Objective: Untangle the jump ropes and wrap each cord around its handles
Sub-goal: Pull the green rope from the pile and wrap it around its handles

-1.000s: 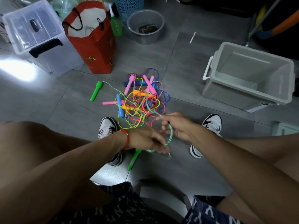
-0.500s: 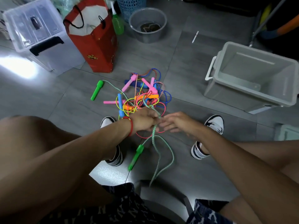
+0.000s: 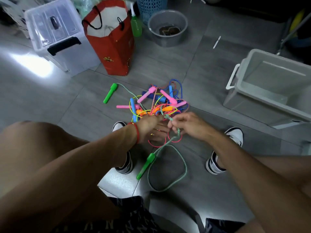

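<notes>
A tangle of jump ropes (image 3: pixel 159 103) with pink, blue and orange handles lies on the grey floor in front of my feet. Its near edge is where my left hand (image 3: pixel 151 126) and my right hand (image 3: pixel 188 126) meet, both pinching the green braided cord (image 3: pixel 183 165). That cord hangs from my fingers in a loose loop down to the floor. One green handle (image 3: pixel 145 165) lies between my shoes. The other green handle (image 3: pixel 110 93) lies left of the pile, its cord running into the tangle.
An open grey bin (image 3: pixel 272 88) stands at the right. A red paper bag (image 3: pixel 111 39) and a lidded clear box (image 3: pixel 58 34) stand at the back left, a grey basin (image 3: pixel 168 27) behind the pile. My shoes (image 3: pixel 223 148) flank the near handle.
Both hands moved forward from above the near green handle to the pile's edge. The green cord, bunched in my hands before, now trails in a longer loop on the floor.
</notes>
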